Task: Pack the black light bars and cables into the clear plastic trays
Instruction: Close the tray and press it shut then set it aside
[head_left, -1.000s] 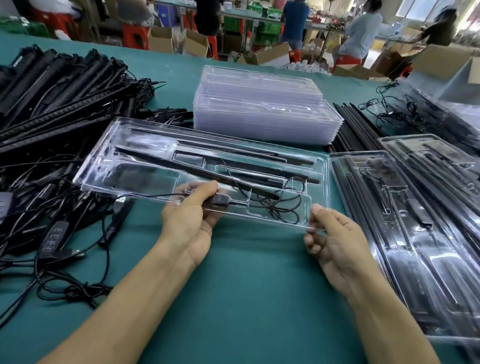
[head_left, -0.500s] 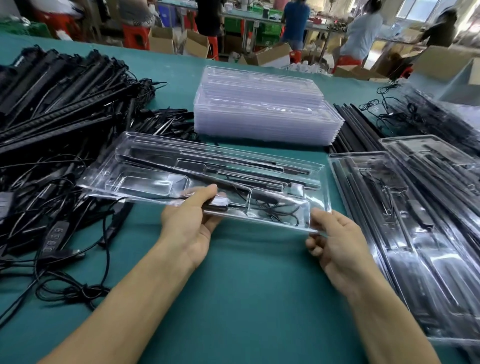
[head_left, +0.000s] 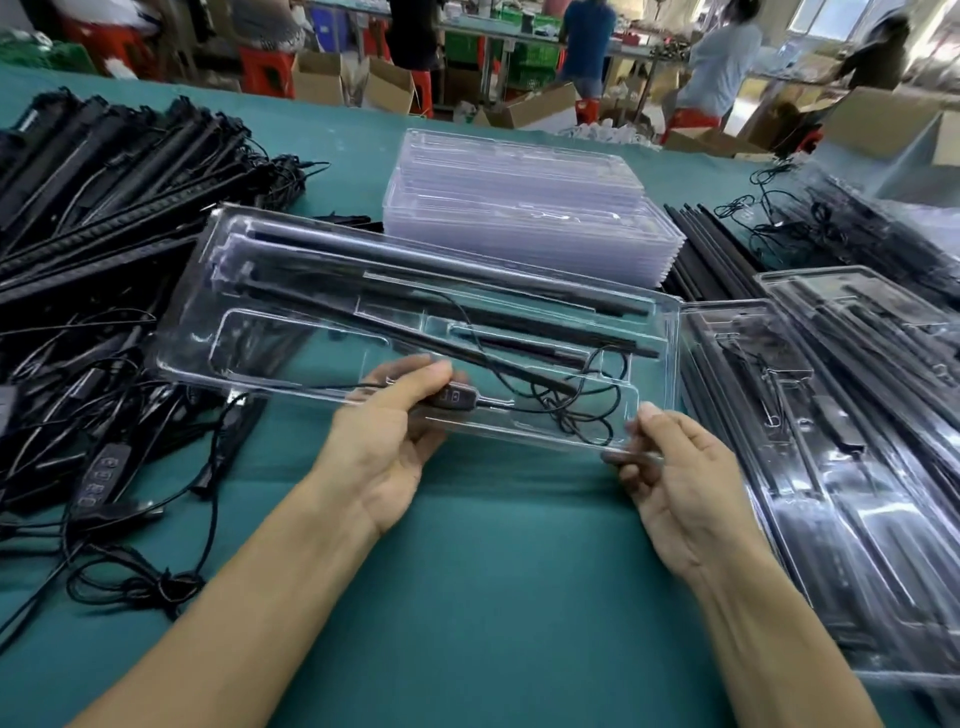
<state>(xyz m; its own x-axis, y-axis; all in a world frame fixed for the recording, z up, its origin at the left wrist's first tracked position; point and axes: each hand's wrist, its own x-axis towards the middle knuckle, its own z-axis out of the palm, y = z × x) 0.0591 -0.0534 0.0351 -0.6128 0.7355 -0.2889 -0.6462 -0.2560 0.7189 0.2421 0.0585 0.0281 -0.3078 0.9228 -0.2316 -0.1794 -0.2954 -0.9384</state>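
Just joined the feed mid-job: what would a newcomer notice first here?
At centre, the left hand and right hand hold a clear tray with black bars and a cable inside. A heap of bars and cables sprawls at left; a stack of empty trays sits behind, packed trays at right.

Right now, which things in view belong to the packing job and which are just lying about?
Job: held tray, gripped by left hand and right hand; light bars and cable with controller inside it; empty tray stack; loose bar and cable pile; filled trays.
Lying about: cardboard boxes; red stools; green crates.
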